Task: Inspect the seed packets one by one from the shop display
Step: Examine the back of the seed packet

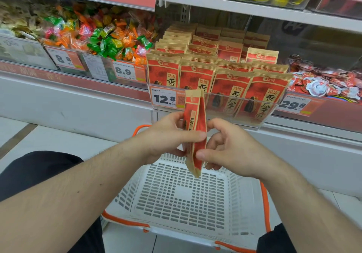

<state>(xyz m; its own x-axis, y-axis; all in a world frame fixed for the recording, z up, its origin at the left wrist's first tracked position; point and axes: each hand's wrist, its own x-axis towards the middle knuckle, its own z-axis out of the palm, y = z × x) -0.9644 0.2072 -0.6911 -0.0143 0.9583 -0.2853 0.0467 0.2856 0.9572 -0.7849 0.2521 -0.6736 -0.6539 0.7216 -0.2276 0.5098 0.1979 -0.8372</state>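
**Packet held edge-on between both hands, above the basket**

One packet (pixel 195 131) is held upright between the two hands, its long axis running nearly vertical with the top tilted slightly away toward the shelf. It is turned almost edge-on to the camera, so only a narrow strip of its red face is seen. The left hand (pixel 166 137) is curled round the packet's left side at mid-height, the thumb laid across the near face. The right hand (pixel 229 147) pinches the lower right edge, thumb in front and the other fingers bent behind. Both hands lie about equally near; neither is free.

The turn of the packet is judged to be what the coming move depends on: a face has to be brought round toward the eyes, about the long axis, for reading.

Open room is found below and toward the person, where the white basket (pixel 244 190) sits with nothing seen in it. Ahead, the clear front wall of the display bin (pixel 244 104) stands just beyond the packet's top edge, and the remaining packets (pixel 233 88) are ranked upright behind it. A price tag (pixel 166 99) is fixed at the bin's left front, close to the packet's top corner.
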